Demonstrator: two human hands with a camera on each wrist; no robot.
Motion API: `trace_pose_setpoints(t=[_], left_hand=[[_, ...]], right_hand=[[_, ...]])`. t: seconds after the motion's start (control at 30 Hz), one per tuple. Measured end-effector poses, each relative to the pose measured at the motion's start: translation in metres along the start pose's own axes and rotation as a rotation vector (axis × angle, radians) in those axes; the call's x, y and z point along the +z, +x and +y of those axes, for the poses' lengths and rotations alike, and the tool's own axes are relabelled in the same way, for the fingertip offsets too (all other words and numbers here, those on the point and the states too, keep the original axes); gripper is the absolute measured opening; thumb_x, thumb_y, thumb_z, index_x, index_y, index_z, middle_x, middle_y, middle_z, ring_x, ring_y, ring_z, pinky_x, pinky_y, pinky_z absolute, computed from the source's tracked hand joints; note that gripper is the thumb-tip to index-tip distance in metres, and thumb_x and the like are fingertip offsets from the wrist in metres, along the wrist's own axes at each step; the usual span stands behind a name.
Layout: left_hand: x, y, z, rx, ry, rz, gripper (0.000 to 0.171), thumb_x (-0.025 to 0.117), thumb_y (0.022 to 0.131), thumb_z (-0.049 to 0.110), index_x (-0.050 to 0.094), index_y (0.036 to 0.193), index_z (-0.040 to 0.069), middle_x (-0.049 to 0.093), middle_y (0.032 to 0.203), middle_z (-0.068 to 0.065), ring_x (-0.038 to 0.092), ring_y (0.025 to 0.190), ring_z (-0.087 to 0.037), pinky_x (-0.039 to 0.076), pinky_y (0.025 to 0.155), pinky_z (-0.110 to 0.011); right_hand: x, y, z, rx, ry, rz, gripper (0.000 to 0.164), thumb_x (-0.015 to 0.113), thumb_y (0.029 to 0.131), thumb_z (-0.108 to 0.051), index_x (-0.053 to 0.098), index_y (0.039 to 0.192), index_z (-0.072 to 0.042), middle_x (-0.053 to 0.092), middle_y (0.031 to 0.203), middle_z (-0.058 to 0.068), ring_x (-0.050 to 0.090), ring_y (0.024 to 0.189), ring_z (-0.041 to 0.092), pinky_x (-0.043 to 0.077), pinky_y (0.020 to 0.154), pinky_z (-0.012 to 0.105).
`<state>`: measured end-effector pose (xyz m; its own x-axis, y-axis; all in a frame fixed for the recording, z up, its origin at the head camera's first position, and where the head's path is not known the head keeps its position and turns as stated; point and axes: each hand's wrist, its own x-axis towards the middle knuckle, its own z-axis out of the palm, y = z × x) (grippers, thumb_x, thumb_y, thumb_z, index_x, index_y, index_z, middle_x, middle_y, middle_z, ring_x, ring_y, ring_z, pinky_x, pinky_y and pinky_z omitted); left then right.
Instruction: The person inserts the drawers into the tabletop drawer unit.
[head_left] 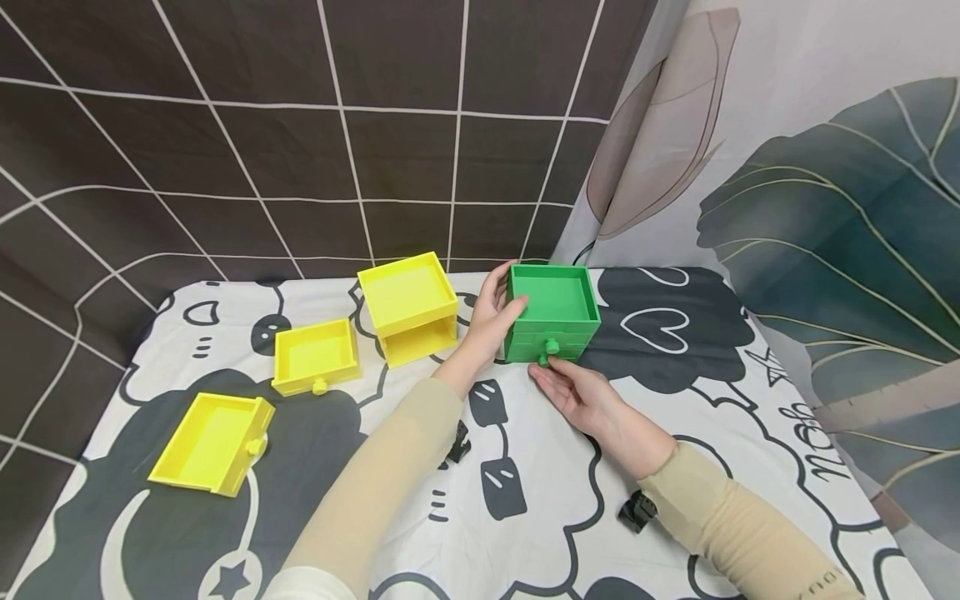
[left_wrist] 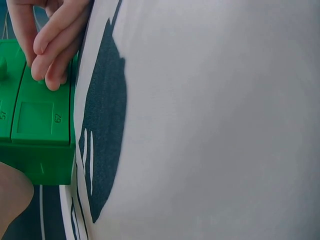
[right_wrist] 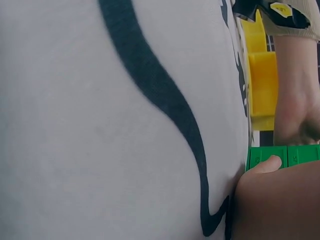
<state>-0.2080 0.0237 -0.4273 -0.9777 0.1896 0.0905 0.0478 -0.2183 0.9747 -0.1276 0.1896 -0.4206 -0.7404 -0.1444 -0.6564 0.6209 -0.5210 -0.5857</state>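
A small green drawer box [head_left: 557, 298] with an open tray top stands on the cloth, its two stacked drawer fronts facing me. My left hand [head_left: 489, 315] grips its left side, with the thumb over the top rim. At the front, my right hand [head_left: 576, 395] pinches the knob of the lower drawer [left_wrist: 35, 117]; the fingertips mostly cover that knob in the left wrist view. The upper knob [head_left: 552, 347] is free of the fingers. Both drawers look pushed in flush with the box.
Left of the green box stands a yellow drawer box [head_left: 408, 293] with its front hollow. Two yellow drawers, one nearer it [head_left: 315, 354] and another farther left [head_left: 208, 442], lie on the patterned cloth [head_left: 555, 533]. A dark gridded curtain [head_left: 405, 158] hangs behind.
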Motion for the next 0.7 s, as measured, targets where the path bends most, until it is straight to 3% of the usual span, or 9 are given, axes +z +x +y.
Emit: trace_pose_setpoints(t=[0.7], left_hand=[[0.0013,-0.0007,0.001,0.004,0.002,0.005,0.066,0.058,0.102,0.002,0.036,0.163,0.011,0.04,0.167,-0.01,0.036,0.158,-0.025,0.026,0.136,-0.033]], right_hand=[[-0.0034,-0.0077,0.0088,-0.018,-0.003,-0.008,0.023,0.049,0.113,-0.009,0.069,0.102,-0.005,0.08,0.094,0.007,0.08,0.092,0.011,0.063,0.097,0.02]])
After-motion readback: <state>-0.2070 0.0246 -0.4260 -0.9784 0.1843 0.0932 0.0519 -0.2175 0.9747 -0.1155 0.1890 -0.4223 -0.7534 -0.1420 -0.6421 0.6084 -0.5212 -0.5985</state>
